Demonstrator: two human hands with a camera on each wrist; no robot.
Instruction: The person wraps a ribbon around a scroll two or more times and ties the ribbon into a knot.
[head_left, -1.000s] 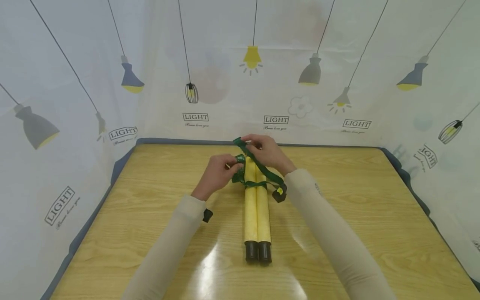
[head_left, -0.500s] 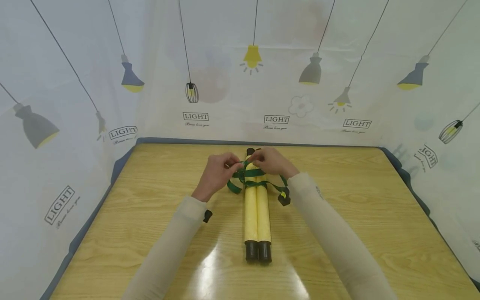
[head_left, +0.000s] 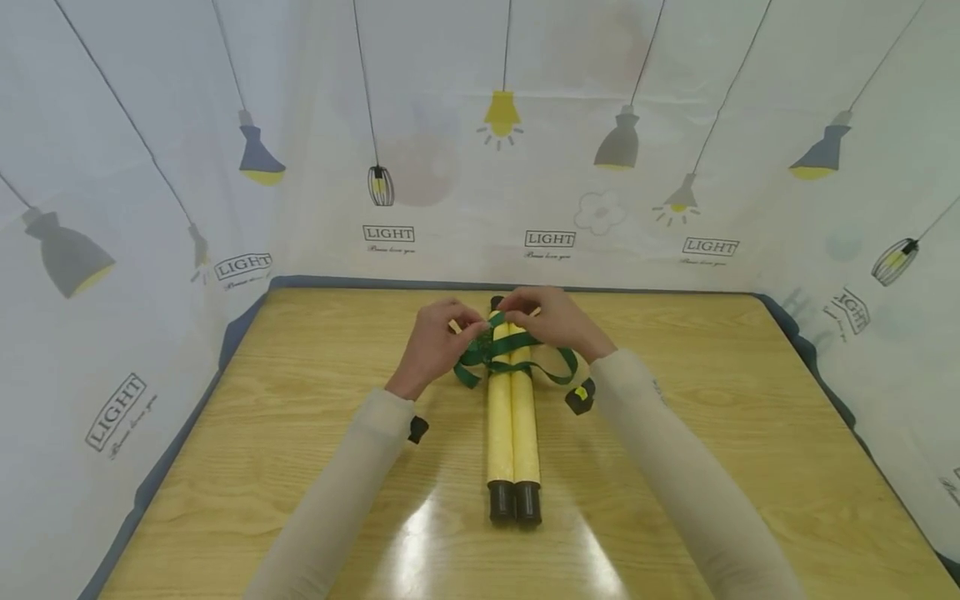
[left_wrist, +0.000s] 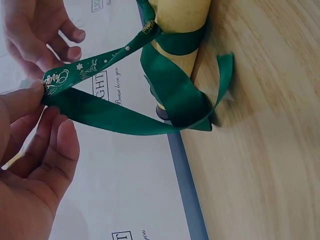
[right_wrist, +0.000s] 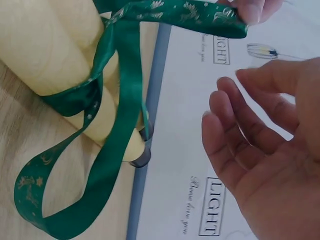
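Note:
Two yellow tubes (head_left: 501, 425) with black end caps (head_left: 527, 503) lie side by side on the table. A green ribbon (head_left: 513, 342) with printed figures is wrapped around them toward the far end. My left hand (head_left: 442, 337) pinches a folded loop of it between thumb and fingers; the loop (left_wrist: 115, 122) stands out from the tubes in the left wrist view. My right hand (head_left: 555, 321) is close by on the right, and in the right wrist view its relaxed fingers (right_wrist: 225, 125) hold nothing. A slack ribbon loop (right_wrist: 95, 195) hangs beside the tubes.
The wooden table (head_left: 300, 375) ends at a blue-grey border (head_left: 675, 292) along a white wall sheet (head_left: 465, 192) printed with lamps. Small black pieces sit by both sleeves, one (head_left: 580, 397) with a yellow patch.
My right hand first drew a ribbon strand toward the far edge, then came down to meet the left hand's fingers. Now it has moved slightly right, apart from the loop. My left hand stays nearly in place.

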